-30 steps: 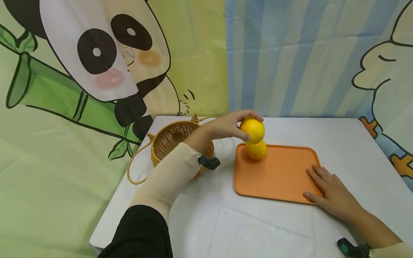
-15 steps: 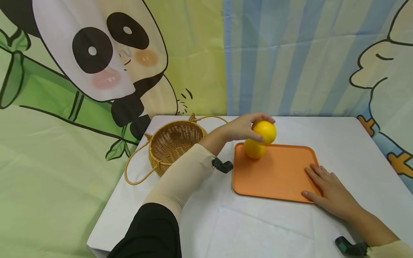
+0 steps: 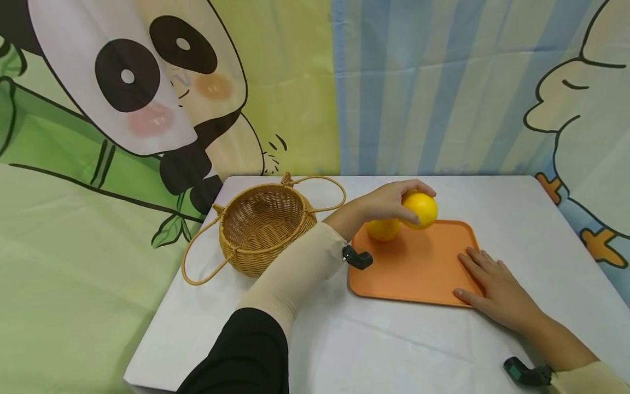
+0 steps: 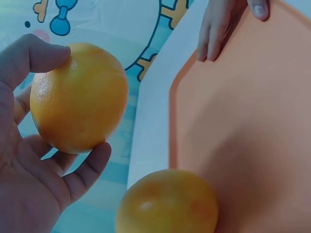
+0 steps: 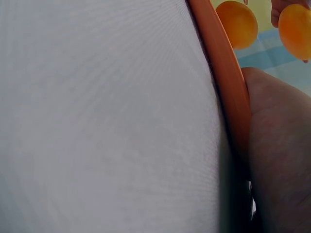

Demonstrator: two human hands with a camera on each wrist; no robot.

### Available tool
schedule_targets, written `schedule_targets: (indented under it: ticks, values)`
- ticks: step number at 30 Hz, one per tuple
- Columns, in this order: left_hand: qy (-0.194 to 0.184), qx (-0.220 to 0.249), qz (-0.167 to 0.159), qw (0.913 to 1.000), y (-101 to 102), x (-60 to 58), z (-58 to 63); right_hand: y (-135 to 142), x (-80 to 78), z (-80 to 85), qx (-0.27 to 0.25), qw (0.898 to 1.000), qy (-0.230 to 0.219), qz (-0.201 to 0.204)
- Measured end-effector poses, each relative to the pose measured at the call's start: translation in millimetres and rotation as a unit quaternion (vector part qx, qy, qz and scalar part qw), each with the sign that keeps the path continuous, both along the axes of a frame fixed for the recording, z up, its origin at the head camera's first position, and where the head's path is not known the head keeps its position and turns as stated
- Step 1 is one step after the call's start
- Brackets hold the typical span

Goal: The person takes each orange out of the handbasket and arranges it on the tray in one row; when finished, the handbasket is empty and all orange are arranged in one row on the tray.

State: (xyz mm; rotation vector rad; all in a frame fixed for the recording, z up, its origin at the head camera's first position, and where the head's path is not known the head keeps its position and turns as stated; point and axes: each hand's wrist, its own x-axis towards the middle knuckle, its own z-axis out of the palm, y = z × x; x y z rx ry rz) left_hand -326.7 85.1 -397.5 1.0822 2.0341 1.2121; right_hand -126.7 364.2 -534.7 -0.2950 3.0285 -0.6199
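Note:
An orange tray [image 3: 413,273] lies on the white table. On its far left corner sits one yellow-orange orange [image 3: 383,230], partly hidden behind my left hand. A second orange [image 3: 422,210] is held above the tray's back edge by my left hand [image 3: 386,203]. In the left wrist view, the thumb and fingers curl round this held orange [image 4: 80,99], with the other orange [image 4: 167,204] below it. My right hand [image 3: 502,295] rests with straight, spread fingers on the tray's right edge. The right wrist view shows the thumb side of that hand [image 5: 282,155] against the tray rim [image 5: 226,73].
A woven wicker basket [image 3: 268,257] with two loop handles stands left of the tray, its opening facing up. My left forearm [image 3: 300,262] passes in front of its right side. A cartoon curtain with a panda [image 3: 147,82] hangs behind the white table [image 3: 236,339].
My left hand has carried the held orange to the right, from right over the other orange to beside it, and slightly lower. The right hand stays on the tray. The head view has shifted slightly.

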Motion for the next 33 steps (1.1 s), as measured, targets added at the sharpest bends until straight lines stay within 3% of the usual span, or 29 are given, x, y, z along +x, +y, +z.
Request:
schedule_targets:
  ticks: [17,22,27,33]
  values:
    - [0.012,-0.093,-0.011,0.9956,50.8,8.4,-30.4,1.1,-1.3,2.0,0.001,1.000,-0.017,-0.004]
    - [0.021,-0.132,-0.004,0.9910,60.6,8.3,-37.2,-0.3,-1.6,1.7,-0.004,1.000,-0.012,-0.002]
    - [0.052,-0.168,-0.019,0.9842,66.8,5.0,-43.8,-0.3,-2.2,2.3,-0.006,1.000,-0.014,-0.001]
    - [0.049,-0.197,-0.015,0.9790,72.5,3.2,-47.9,0.9,-2.3,2.1,-0.002,1.000,-0.013,-0.003]
